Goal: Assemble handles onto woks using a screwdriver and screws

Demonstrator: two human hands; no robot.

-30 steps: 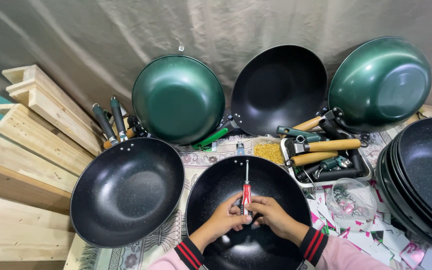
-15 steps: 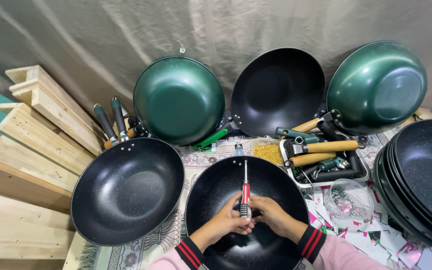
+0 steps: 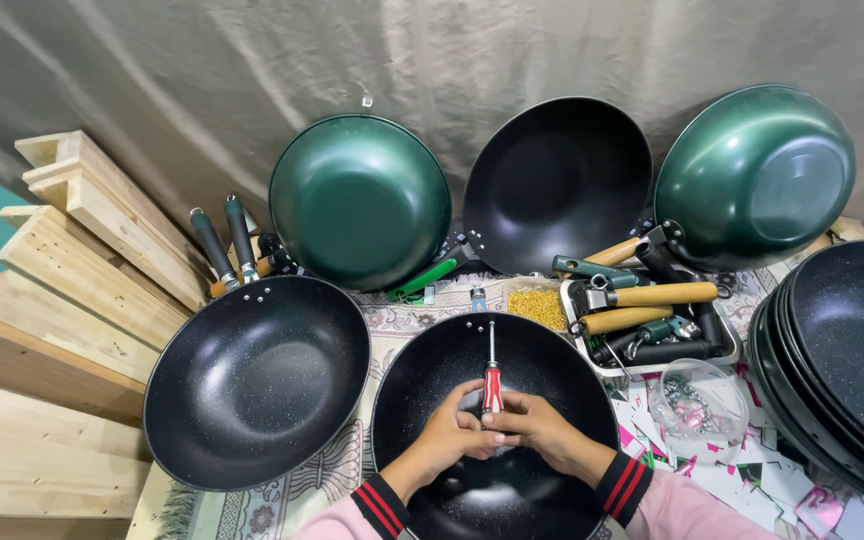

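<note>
Red and clear plastic forms the handle of a slim screwdriver (image 3: 492, 380), which both hands pinch between their fingertips. The left hand (image 3: 449, 437) closes on the handle from one side and the right hand (image 3: 544, 432) closes on it from the other, the fingers of the two meeting around its lower part. The steel shaft runs straight away from the person, its tip close to the far rim of the black speckled non-stick wok (image 3: 494, 430) in which the hands rest. That rim bears small rivets, with a small bolt-like part (image 3: 478, 298) just beyond it.

A second black speckled wok (image 3: 257, 380) lies just to the left, two dark handles (image 3: 222, 240) rising behind it. Against the beige cloth backdrop (image 3: 432, 60) lean a green wok bottom-out (image 3: 360, 200), a black wok (image 3: 557, 185) and another green wok (image 3: 762, 175). A tray of wooden and dark pan handles (image 3: 642, 310) sits to the right, near a heap of yellow bits (image 3: 537, 305) and a clear plastic tub (image 3: 697, 400). A stack of black woks (image 3: 842, 360) fills the right edge; pale wooden planks (image 3: 62, 300) the left.
</note>
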